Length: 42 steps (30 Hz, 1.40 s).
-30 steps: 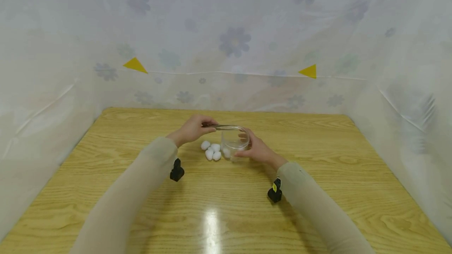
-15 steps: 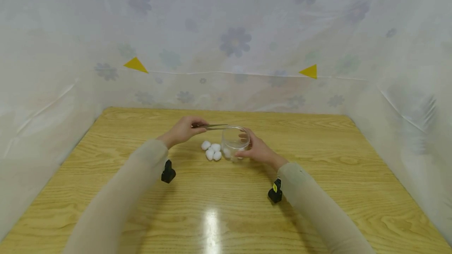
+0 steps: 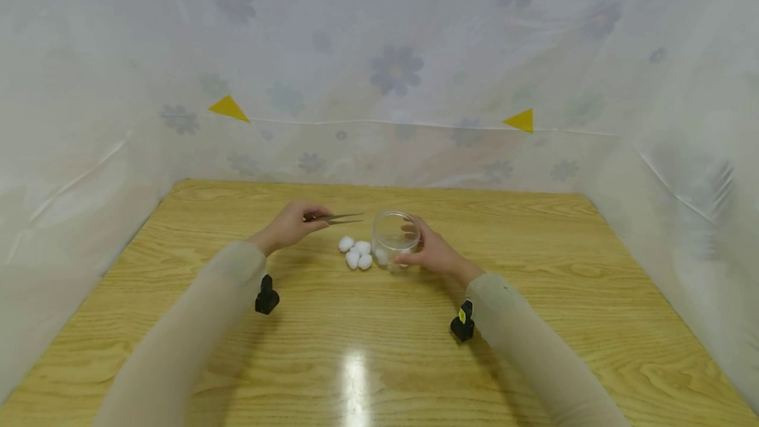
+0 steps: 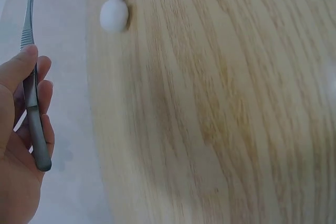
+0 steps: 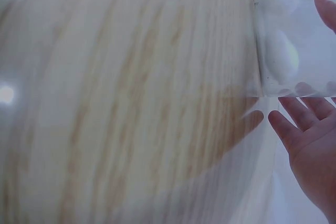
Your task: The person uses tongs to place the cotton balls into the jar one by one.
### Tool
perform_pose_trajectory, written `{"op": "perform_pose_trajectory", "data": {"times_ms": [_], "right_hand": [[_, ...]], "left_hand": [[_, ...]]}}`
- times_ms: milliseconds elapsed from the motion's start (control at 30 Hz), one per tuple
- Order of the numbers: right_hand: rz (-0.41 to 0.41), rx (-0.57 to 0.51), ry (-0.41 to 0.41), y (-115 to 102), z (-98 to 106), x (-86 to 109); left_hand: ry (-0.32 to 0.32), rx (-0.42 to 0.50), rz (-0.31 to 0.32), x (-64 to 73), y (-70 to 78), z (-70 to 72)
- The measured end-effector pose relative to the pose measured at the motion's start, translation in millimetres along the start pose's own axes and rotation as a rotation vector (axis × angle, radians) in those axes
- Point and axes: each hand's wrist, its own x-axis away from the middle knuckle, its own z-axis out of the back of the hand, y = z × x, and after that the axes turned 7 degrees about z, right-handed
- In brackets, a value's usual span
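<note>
In the head view my left hand (image 3: 289,224) grips a pair of metal tweezers (image 3: 346,217) between thumb and fingers, above the table. The tweezer tips point right, stand slightly apart and have nothing between them. My right hand (image 3: 437,254) holds a clear round jar (image 3: 385,232) from its right side, thumb in front and fingers behind. White cotton balls (image 5: 281,56) show through the jar's wall near its bottom. Just left of the jar lies a small pile of several cotton balls (image 3: 352,259), below and to the right of the left hand.
The wood-grain table (image 3: 391,335) carries the jar and the pile. A pale flowered curtain (image 3: 379,71) encloses its back and sides, with two yellow triangles on the rear part. A black wrist camera (image 3: 267,295) hangs under each sleeve.
My left hand has drawn back to the left with the tweezers, whose tips have left the jar's mouth. The right hand and the jar stay in place.
</note>
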Motion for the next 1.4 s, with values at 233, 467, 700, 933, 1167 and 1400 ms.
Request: {"op": "perform_pose_trajectory", "data": {"times_ms": [233, 467, 700, 933, 1167, 1400], "right_hand": [[-0.034, -0.007, 0.004, 1.8, 0.1, -2.1], [-0.040, -0.015, -0.001, 0.4, 0.1, -1.5], [-0.030, -0.019, -0.008, 1.5, 0.1, -2.1], [-0.039, -0.031, -0.020, -17.4, 1.4, 2.3], [-0.034, -0.042, -0.024, -38.9, 3.7, 9.5], [-0.043, -0.047, -0.027, -37.5, 4.3, 8.9]], "left_hand": [[-0.009, -0.015, 0.041, 6.2, -12.8, 0.7], [-0.008, -0.023, 0.046, 10.0, -24.7, -0.2], [-0.012, -0.033, 0.077, 14.3, -31.1, -3.1], [-0.021, -0.050, 0.090, 16.7, -39.6, -8.0], [-0.029, -0.083, 0.076, 16.1, -44.0, -13.4], [-0.039, -0.138, 0.064, 18.0, -40.6, -13.0]]}}
